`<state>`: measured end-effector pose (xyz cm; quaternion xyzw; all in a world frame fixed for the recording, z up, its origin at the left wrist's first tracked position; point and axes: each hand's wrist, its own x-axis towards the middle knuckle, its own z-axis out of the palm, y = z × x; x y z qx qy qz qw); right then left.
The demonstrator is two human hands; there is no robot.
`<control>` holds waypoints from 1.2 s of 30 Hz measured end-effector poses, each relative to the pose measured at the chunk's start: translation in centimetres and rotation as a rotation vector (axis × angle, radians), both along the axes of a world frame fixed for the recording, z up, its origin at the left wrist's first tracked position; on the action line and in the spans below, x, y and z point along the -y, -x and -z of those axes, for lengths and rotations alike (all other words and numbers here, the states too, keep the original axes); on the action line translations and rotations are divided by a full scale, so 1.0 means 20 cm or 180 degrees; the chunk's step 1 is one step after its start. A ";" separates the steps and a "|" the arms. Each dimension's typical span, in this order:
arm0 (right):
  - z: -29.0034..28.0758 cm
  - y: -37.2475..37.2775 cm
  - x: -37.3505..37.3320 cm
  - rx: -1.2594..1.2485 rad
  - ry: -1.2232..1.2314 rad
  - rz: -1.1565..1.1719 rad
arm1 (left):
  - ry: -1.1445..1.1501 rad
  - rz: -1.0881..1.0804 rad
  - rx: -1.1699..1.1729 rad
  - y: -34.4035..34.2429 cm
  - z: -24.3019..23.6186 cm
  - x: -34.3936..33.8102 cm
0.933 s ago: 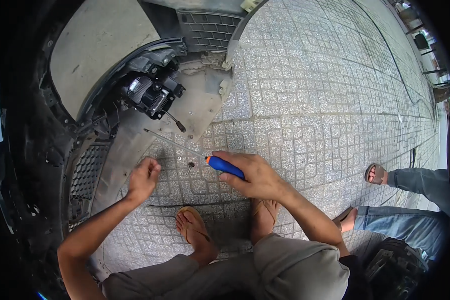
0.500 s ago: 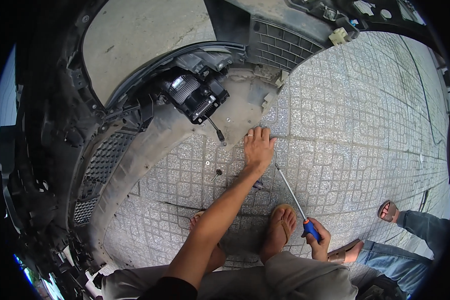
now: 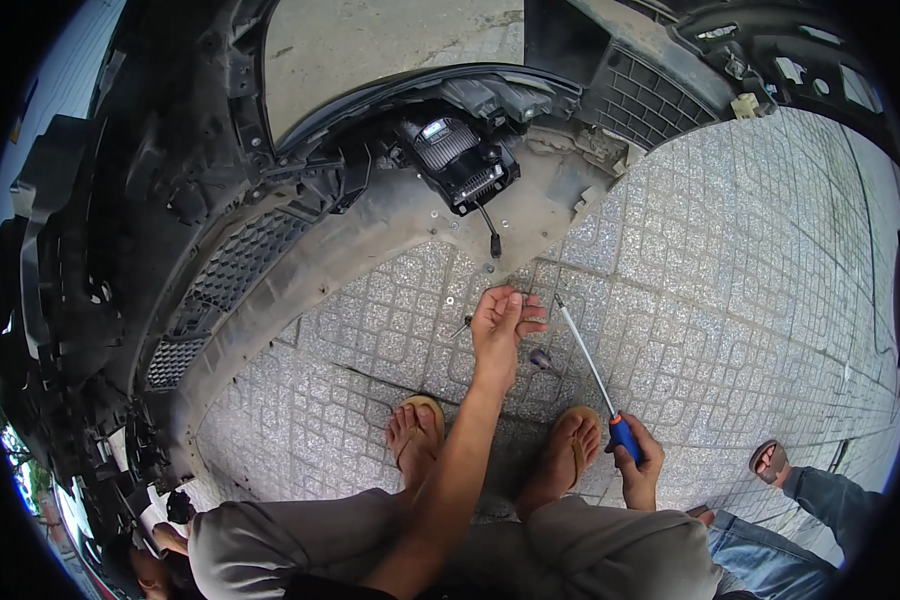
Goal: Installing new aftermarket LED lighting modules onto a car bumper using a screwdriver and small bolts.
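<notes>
Compared with the earlier frames, the left hand (image 3: 502, 318) no longer rests palm-down on the paving near the bumper (image 3: 370, 235); it is now lifted off the ground with the palm turned up, fingers loosely curled, closer to the feet. Whether a small part lies in that palm cannot be told. The right hand (image 3: 638, 462) has stayed back by the right foot (image 3: 568, 448), and the view now shows more of the bumper's grille. The right hand is closed around the blue and orange handle of the screwdriver (image 3: 594, 368), whose long metal shaft slants up and to the left from the handle, the tip ending just right of the left hand's fingertips and short of the bumper's edge. A small dark screw (image 3: 461, 326) lies on the paving (image 3: 730, 250) just left of the left hand, between it and the bumper. Another small dark piece (image 3: 540, 359) lies on the paving just right of the left wrist, beside the screwdriver shaft. The lamp unit (image 3: 457, 160) sits in the bumper above the left hand, its cable dangling down to the paving. The left foot (image 3: 415, 432) in a sandal is below the left hand, farther from the bumper. Another person's foot (image 3: 770, 462) is to the right of the screwdriver handle.
</notes>
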<state>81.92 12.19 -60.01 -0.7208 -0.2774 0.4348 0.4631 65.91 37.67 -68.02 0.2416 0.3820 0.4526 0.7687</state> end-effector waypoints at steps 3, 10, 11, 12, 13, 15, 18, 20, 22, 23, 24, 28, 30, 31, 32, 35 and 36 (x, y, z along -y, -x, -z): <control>-0.05 -0.03 -0.15 0.0336 -0.0176 -0.0677 | 0.0192 -0.0524 0.0478 0.17 -0.06 -0.04; -0.10 0.01 -0.42 0.0317 -0.0490 -0.1323 | -0.0279 -0.0322 0.0762 0.47 -0.16 -0.18; -0.11 0.01 -0.44 0.0285 -0.0514 -0.1410 | -0.0325 -0.0292 0.0730 0.51 -0.14 -0.18; -0.13 0.00 -0.46 0.0254 -0.0533 -0.1488 | -0.0366 -0.0253 0.0700 0.53 -0.14 -0.18; -0.14 0.00 -0.47 0.0253 -0.0533 -0.1509 | -0.0376 -0.0163 0.0726 0.57 -0.15 -0.19; -0.15 0.00 -0.49 0.0393 -0.0436 -0.1666 | -0.0322 -0.0194 0.0711 0.58 -0.22 -0.19; -0.17 0.01 -0.52 0.0471 -0.0559 -0.1671 | -0.0275 -0.0278 0.0660 0.61 -0.24 -0.17; -0.20 0.01 -0.52 0.0503 -0.0485 -0.1715 | -0.0273 -0.0328 0.0646 0.61 -0.22 -0.17; -0.21 0.00 -0.51 0.0562 -0.0387 -0.1740 | -0.0201 -0.0468 0.0890 0.58 -0.20 -0.17; -0.20 0.01 -0.51 0.0581 -0.0396 -0.1746 | -0.0207 -0.0477 0.0865 0.59 -0.20 -0.17; -0.20 0.01 -0.51 0.0599 -0.0404 -0.1751 | -0.0224 -0.0475 0.0925 0.60 -0.21 -0.16; -0.19 0.02 -0.50 0.0550 -0.0365 -0.1677 | -0.0295 -0.0429 0.0980 0.60 -0.21 -0.18; -0.17 0.03 -0.49 0.0717 -0.0668 -0.1658 | -0.0339 -0.0354 0.0835 0.61 -0.22 -0.19; -0.18 0.03 -0.49 0.0722 -0.0660 -0.1665 | -0.0384 -0.0278 0.0691 0.62 -0.22 -0.19; -0.20 0.03 -0.49 0.0733 -0.0573 -0.1683 | -0.0376 -0.0294 0.0700 0.63 -0.23 -0.20; -0.20 0.02 -0.49 0.0734 -0.0483 -0.1731 | -0.0453 0.0154 0.0061 0.68 -0.27 -0.22; -0.19 0.02 -0.50 0.0709 -0.0497 -0.1739 | -0.0434 0.0117 0.0069 0.67 -0.28 -0.23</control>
